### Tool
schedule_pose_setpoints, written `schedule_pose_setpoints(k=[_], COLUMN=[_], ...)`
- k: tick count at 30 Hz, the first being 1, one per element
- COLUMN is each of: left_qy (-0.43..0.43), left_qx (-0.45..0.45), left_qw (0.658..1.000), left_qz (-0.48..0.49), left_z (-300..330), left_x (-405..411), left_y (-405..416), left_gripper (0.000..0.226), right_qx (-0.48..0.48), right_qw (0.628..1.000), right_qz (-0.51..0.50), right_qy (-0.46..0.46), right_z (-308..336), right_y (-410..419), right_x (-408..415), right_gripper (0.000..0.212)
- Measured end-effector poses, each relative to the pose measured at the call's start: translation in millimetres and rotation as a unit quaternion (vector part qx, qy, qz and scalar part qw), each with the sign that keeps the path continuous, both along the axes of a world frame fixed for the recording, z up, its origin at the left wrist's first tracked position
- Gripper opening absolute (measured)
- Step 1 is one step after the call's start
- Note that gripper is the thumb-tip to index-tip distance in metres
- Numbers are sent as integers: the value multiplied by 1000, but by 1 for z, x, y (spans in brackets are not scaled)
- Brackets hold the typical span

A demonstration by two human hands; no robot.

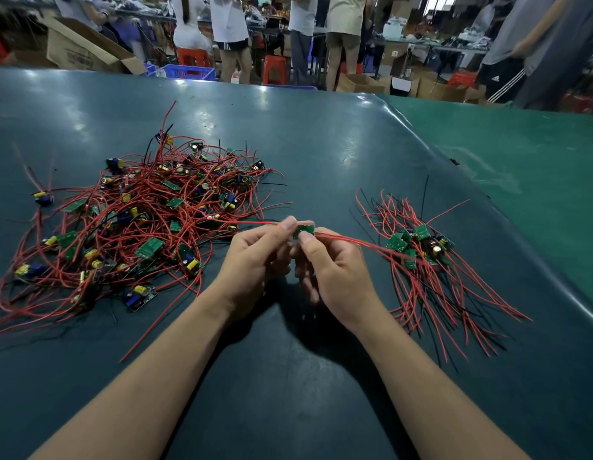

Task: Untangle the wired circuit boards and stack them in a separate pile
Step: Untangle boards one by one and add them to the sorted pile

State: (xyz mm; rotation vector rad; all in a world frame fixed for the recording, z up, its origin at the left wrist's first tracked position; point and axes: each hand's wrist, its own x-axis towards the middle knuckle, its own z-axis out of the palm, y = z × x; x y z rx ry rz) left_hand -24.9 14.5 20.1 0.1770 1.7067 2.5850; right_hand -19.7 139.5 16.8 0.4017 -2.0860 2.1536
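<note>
— Writing anywhere? Go L to R.
— Carton (79,49) far L has print, too blurred to read. Tangled heap (135,224) lies L on worktop (321,154), wires cut off at frame edge.
— Hands?
— Left hand (255,260) and right hand (334,270) both pinch one green board (304,230) at centre, above worktop; lower fingers hidden.
— R side?
— Sorted pile (421,250), well apart from heap.

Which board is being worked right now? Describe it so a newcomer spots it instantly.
On the dark green table, look between the big tangled pile on the left and the smaller sorted pile on the right. The small green board is the only one lifted, pinched by left hand and right hand.
</note>
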Motion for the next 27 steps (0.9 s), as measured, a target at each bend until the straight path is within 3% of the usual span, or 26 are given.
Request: schedule_pose_setpoints(k=[4, 8, 12, 13, 15, 19, 23, 25, 27], left_qy=[16, -8, 56, 94, 172, 272, 174, 81, -4], left_qx=[32, 60, -90, -162, -317, -546, -647, -679, -699], left_qw=[996, 991, 983, 967, 904, 728, 602, 583, 588], left_qz=[87, 118, 147, 171, 230, 311, 435, 439, 406], left_z=[2, 3, -4, -7, -13, -11, -5, -3, -4], left_x=[-5, -9, -4, -2, -1, 2, -3, -4, -3], left_y=[-3, -10, -3, -1, -1, -11, -37, -50, -57], left_gripper=[39, 39, 22, 18, 19, 17, 22, 31, 37], right_qx=[38, -120, -330, -376, -410, -382, -332, -306, -292], right_qw=[995, 974, 895, 873, 853, 872, 897, 908, 914], right_qz=[-80, -192, -279, -278, -272, -239, -228, -232, -235], right_qy=[34, -10, -110, -140, -176, -194, -183, -169, -157], right_z=[-2, 9, 16, 15, 11, 8, 8, 6, 6], right_y=[3, 11, 32, 35, 40, 40, 37, 34, 30], right_x=[-3, -6, -17, -19, -22, -23, -26, -27, -27], right_gripper=[37, 32, 35, 34, 33, 32, 31, 31, 33])
